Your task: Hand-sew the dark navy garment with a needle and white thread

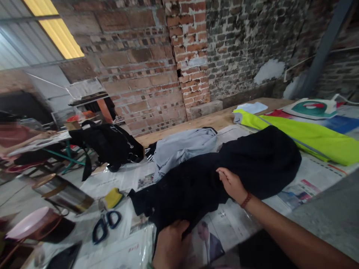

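Note:
A dark garment [185,183] lies stretched across the newspaper-covered table, with a rounded bulky end to the right. My left hand [172,241] is closed on its near left edge, the thumb and fingers pressed together on the cloth. Farther right, my right hand [232,185] rests on the middle of the garment, its fingers curled against the dark fabric. A beaded bracelet [246,200] circles the right wrist. Behind the garment lies a crumpled grey garment [185,145].
Scissors [105,222], a yellow sponge-like piece [113,198], a metal cup [64,192] and a pink bowl [32,222] stand at left. Beyond sits a black bag [112,145]. A hi-vis garment [303,134] and an iron [312,108] lie right. Another person [19,138] sits far left.

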`<action>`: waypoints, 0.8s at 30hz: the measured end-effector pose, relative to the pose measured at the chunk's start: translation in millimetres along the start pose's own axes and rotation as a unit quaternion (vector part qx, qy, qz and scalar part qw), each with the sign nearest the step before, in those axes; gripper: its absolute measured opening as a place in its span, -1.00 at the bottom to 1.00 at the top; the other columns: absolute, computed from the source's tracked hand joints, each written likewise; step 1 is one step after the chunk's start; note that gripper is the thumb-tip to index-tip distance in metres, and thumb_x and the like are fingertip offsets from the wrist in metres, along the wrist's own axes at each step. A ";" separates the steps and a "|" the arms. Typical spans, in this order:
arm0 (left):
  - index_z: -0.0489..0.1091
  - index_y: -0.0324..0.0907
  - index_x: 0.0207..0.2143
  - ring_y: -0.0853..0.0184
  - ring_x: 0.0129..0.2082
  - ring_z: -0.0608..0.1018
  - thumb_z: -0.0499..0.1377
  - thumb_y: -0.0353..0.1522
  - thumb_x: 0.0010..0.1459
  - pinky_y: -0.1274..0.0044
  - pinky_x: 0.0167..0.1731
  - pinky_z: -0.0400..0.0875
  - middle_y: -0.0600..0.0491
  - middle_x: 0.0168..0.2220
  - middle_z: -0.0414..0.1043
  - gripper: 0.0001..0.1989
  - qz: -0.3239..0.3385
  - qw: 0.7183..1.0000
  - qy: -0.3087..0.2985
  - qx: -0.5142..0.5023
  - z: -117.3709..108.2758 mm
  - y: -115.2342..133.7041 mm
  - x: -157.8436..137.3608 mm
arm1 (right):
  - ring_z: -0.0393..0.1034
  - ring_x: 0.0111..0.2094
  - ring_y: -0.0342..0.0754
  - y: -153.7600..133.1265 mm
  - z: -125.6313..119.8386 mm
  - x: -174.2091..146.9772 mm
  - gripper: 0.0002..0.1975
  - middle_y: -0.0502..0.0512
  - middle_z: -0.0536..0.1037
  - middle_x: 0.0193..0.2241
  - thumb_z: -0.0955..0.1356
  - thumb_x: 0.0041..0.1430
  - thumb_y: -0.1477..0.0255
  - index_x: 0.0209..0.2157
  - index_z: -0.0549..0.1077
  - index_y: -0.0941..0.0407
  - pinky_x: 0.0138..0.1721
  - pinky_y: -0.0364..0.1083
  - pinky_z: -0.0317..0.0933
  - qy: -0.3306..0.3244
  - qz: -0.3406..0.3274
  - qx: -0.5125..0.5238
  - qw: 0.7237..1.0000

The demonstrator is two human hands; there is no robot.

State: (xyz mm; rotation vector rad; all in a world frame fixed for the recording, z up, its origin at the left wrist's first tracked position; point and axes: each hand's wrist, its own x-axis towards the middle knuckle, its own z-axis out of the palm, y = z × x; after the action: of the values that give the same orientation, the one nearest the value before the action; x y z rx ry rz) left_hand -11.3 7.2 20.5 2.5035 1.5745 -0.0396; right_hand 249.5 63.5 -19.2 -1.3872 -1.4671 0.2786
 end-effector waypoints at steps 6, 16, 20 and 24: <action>0.41 -0.13 -0.40 0.30 -0.36 0.46 0.11 -0.32 -0.01 0.53 -0.37 0.29 0.04 -0.39 0.41 -0.88 -0.009 0.994 0.070 -0.082 9.7 44.1 18.6 | 0.26 -0.53 -0.17 -8.4 -2.6 -5.4 -0.74 0.01 0.34 -0.55 0.13 0.18 0.31 -0.25 0.34 0.12 -0.49 -0.19 0.20 0.018 0.051 0.076 0.996; 0.45 -0.15 -0.36 0.43 -0.50 0.43 -0.04 -0.42 0.13 0.62 -0.49 0.36 0.01 -0.44 0.38 -0.75 0.106 0.933 0.205 -0.278 43.8 62.4 31.2 | 0.26 -0.61 -0.24 -37.8 -42.8 -16.6 -0.80 -0.03 0.34 -0.53 0.21 0.14 0.35 -0.25 0.35 0.12 -0.55 -0.20 0.21 0.068 0.112 0.213 0.968; 0.45 -0.12 -0.33 0.45 -0.55 0.42 -0.04 -0.41 0.14 0.65 -0.55 0.35 0.01 -0.46 0.39 -0.74 0.138 0.939 0.225 -0.223 46.9 60.5 27.7 | 0.24 -0.64 -0.25 -48.6 -70.2 -21.9 -0.86 -0.05 0.33 -0.56 0.23 0.13 0.39 -0.27 0.35 0.10 -0.60 -0.20 0.17 0.114 0.108 0.300 0.941; 0.45 -0.11 -0.32 0.49 -0.59 0.39 -0.05 -0.45 0.13 0.69 -0.60 0.30 0.04 -0.46 0.38 -0.72 0.155 0.953 0.220 -0.138 45.8 62.4 25.8 | 0.22 -0.66 -0.24 -58.1 -94.5 -26.6 -0.89 -0.06 0.31 -0.59 0.24 0.12 0.44 -0.29 0.34 0.08 -0.61 -0.17 0.16 0.134 0.097 0.356 0.920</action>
State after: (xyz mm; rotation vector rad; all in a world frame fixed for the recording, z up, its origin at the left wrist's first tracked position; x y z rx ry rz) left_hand 59.4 -3.8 -18.8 2.6062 1.1793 0.7743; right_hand 282.8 -20.1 51.0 -0.9181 -0.8610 0.6500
